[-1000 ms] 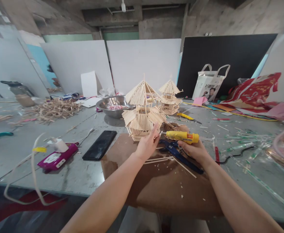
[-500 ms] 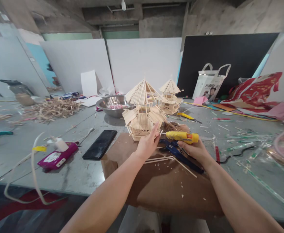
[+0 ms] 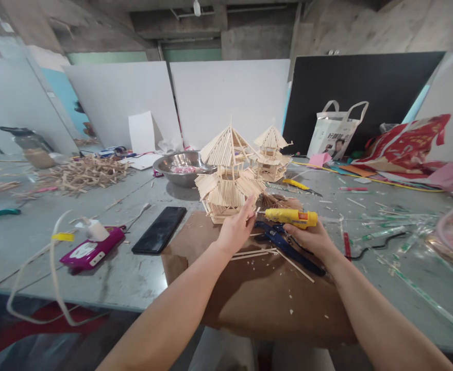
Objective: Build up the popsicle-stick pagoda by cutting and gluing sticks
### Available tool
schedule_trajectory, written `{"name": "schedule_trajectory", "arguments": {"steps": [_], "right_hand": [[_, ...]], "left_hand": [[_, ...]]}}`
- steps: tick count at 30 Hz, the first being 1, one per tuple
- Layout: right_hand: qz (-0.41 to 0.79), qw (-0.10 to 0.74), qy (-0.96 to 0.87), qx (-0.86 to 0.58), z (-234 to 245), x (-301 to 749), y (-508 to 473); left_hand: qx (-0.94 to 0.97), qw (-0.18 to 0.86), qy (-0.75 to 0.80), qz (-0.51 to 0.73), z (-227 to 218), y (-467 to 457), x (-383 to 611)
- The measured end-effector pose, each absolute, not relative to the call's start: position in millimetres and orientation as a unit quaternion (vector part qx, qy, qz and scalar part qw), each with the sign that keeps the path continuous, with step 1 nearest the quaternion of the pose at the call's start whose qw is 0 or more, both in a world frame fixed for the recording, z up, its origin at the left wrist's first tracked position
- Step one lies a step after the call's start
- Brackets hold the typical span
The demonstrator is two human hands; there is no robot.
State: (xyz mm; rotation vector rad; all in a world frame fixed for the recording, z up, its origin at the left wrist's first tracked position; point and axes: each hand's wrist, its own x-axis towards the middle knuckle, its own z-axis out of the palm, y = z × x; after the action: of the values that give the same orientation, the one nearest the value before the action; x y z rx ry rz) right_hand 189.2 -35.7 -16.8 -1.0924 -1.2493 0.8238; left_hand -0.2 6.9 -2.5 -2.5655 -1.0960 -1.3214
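My right hand (image 3: 313,237) is wrapped round the handle of a yellow hot glue gun (image 3: 286,216), its nozzle pointing left. Close to that nozzle, my left hand (image 3: 236,229) is pinched on a short wooden stick (image 3: 257,210), of which only a pale end shows. Its raised fingers overlap the front right side of a two-tiered pavilion model (image 3: 226,193) built from thin wooden sticks. Dark blue pliers (image 3: 288,248) lie under the glue gun on a brown board (image 3: 249,299). A few loose sticks (image 3: 296,266) rest beside the pliers.
A second stick pavilion (image 3: 271,154) stands behind, near a metal bowl (image 3: 183,170). To the left are a black phone (image 3: 159,230), a purple power strip (image 3: 93,250) with a looping white cable, and a stick pile (image 3: 89,175). Glue-stick wrappers (image 3: 407,247) litter the right side.
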Motion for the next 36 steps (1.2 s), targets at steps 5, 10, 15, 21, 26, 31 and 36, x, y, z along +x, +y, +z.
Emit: {"name": "schedule_trajectory", "arguments": {"steps": [5,10,15,21,26,31,36], "right_hand": [[0.359,0.601,-0.538,-0.470,-17.4,190.4,-34.1],[0.358,0.604,-0.540,-0.465,-19.0,190.3,-33.0],[0.362,0.606,-0.541,-0.458,-20.6,191.2,-31.6],[0.366,0.605,-0.540,-0.456,-20.5,191.9,-31.0],[0.360,0.602,-0.543,-0.462,-19.1,191.9,-32.3],[0.356,0.604,-0.536,-0.471,-18.7,191.8,-32.3],[0.353,0.610,-0.540,-0.460,-21.5,193.5,-29.0]], "left_hand": [[-0.830,0.030,-0.350,-0.433,-2.1,6.6,-0.3],[-0.831,0.028,-0.351,-0.431,-0.5,5.0,0.0],[-0.831,0.028,-0.354,-0.428,-1.4,5.3,0.0],[-0.832,0.027,-0.356,-0.425,-2.3,6.3,-0.3],[-0.832,0.035,-0.350,-0.429,-3.1,6.9,-0.7],[-0.833,0.032,-0.349,-0.428,-4.6,7.9,-1.5],[-0.835,0.029,-0.343,-0.429,-4.6,7.8,-2.0]]}}
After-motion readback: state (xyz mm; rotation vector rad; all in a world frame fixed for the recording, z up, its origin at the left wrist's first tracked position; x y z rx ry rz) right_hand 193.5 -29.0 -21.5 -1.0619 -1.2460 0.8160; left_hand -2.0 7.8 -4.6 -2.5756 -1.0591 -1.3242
